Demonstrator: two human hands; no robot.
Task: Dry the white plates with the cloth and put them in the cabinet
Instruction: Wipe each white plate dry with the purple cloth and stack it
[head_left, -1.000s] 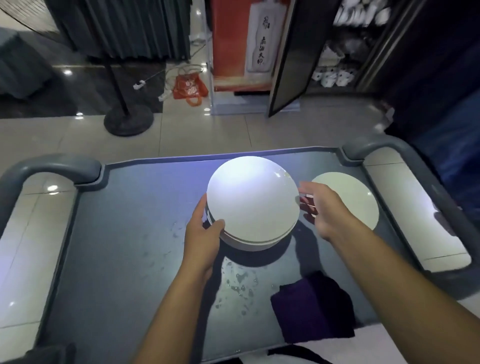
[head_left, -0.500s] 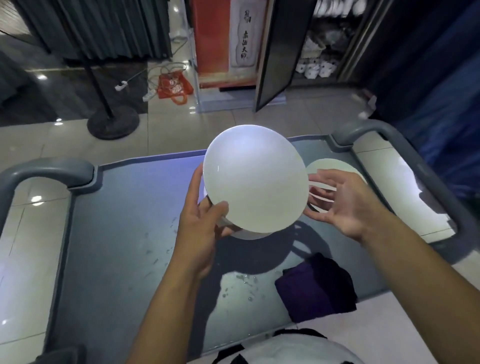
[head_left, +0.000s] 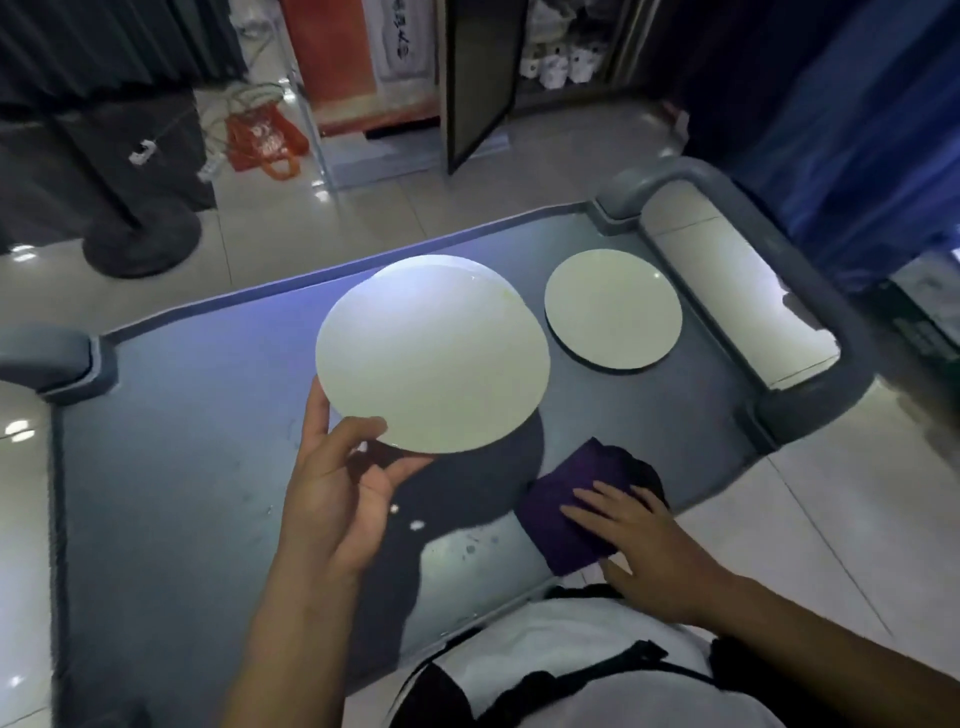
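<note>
while my white shirt (head_left: 587, 670) fills the bottom edge of the view, my right hand (head_left: 641, 551) lies nearest me with its fingers stretched out flat, pressing down on the purple cloth (head_left: 571, 514) without curling round it. that cloth sits crumpled at the near right edge of the grey cart top (head_left: 171, 493), just beside a patch of water droplets (head_left: 467, 545) that shines on the surface. my left hand (head_left: 337, 483) is a little farther out, and it grips a white plate (head_left: 431, 358) by its near rim, thumb on the upper face and fingers curled beneath. this plate is lifted clear of the cart and tilted, and it throws a dark round shadow on the top below it. behind its far edge i can see the rim of the plate stack (head_left: 467, 267) peeking out, though how many lie there i cannot tell. to the right of the held plate, well apart from it, a single white plate (head_left: 613, 309) lies flat on the cart near the grey handle (head_left: 753, 218). beyond the cart the pale tiled floor (head_left: 363, 228) runs to an orange bag (head_left: 262, 143) and a round fan base (head_left: 143, 244) on the left. farthest off, the cabinet (head_left: 566, 52) stands with its dark door (head_left: 480, 78) swung open and white dishes on a shelf inside.
</note>
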